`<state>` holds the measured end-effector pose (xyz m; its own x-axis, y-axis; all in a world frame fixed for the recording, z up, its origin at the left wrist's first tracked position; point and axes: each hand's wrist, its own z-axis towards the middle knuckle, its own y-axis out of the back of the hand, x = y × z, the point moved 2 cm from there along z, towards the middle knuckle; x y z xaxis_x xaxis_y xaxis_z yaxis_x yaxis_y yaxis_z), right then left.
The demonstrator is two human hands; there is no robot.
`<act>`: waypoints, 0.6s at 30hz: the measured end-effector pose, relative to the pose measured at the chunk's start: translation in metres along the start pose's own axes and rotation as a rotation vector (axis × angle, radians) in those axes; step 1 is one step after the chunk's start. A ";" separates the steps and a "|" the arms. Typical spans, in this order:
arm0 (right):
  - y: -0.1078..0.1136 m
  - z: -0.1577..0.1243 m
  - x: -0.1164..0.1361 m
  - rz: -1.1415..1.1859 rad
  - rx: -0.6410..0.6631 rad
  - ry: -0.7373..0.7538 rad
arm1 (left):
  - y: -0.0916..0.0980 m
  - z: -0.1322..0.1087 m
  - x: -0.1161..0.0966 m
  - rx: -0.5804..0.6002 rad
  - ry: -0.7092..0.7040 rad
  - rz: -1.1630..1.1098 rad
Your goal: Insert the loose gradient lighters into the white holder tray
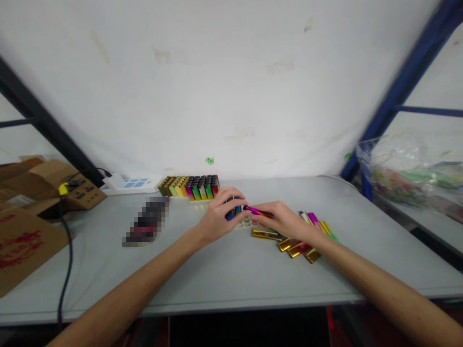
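My right hand (277, 217) pinches a shiny purple lighter (262, 212), tilted nearly flat, its dark end toward my left hand. My left hand (221, 214) is curled round a group of blue, dark-topped lighters (230, 213) standing in a white tray (246, 222) with round holes. Its thumb and fingertips come close to the purple lighter's end; whether they touch it I cannot tell. Beneath and beside my right forearm lie several loose gold, red and pink lighters (299, 248), fanned out on the table.
Two upright blocks of lighters, one yellow-green (174, 187) and one multicoloured (203, 188), stand near the wall. Left of them are a white power strip (133, 184), a blurred-out dark object (147, 222), cardboard boxes (29, 241) and a black cable (68, 260). A clear plastic bag (401, 168) sits at right.
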<state>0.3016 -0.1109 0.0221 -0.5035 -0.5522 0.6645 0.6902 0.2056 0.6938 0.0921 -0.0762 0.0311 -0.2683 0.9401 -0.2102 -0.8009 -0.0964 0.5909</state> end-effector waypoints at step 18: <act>0.045 -0.003 -0.022 -0.299 -0.391 0.010 | 0.013 0.007 0.011 0.170 0.103 -0.027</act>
<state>0.3455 -0.0923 0.0383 -0.7059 -0.5489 0.4477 0.6601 -0.2807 0.6967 0.0827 -0.0645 0.0416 -0.3087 0.9022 -0.3012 -0.7088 -0.0070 0.7053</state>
